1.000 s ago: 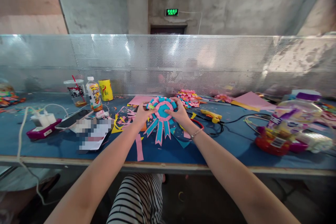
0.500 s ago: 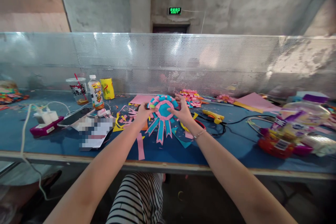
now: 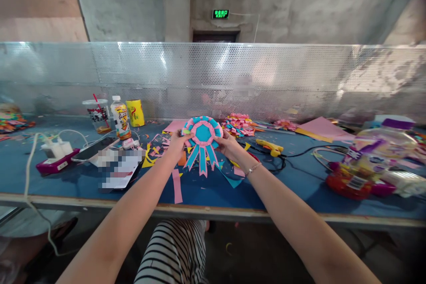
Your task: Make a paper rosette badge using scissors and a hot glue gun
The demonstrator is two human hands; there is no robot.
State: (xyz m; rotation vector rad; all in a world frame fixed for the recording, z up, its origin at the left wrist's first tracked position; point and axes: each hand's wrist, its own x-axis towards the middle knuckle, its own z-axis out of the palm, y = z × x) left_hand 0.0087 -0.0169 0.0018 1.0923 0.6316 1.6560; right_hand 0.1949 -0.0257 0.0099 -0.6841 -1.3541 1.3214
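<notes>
A pixelated grey-and-white blurred patch (image 3: 118, 166) left of centre covers whatever lies on the blue table top (image 3: 282, 191) there. A second, smaller blurred patch (image 3: 242, 85) sits on the perforated metal screen (image 3: 299, 80) above centre. The pink-and-blue paper rosette (image 3: 203, 140) hides the fingertips of the left hand (image 3: 178, 142) and the right hand (image 3: 228, 145) gripping its rim from behind. At the far right, the clear plastic jar with a purple lid (image 3: 382, 140) is smeared and its label unreadable. The heap of coloured paper (image 3: 11, 120) at the left edge is cut off. Print on the yellow can (image 3: 136, 113) is too small to read.
</notes>
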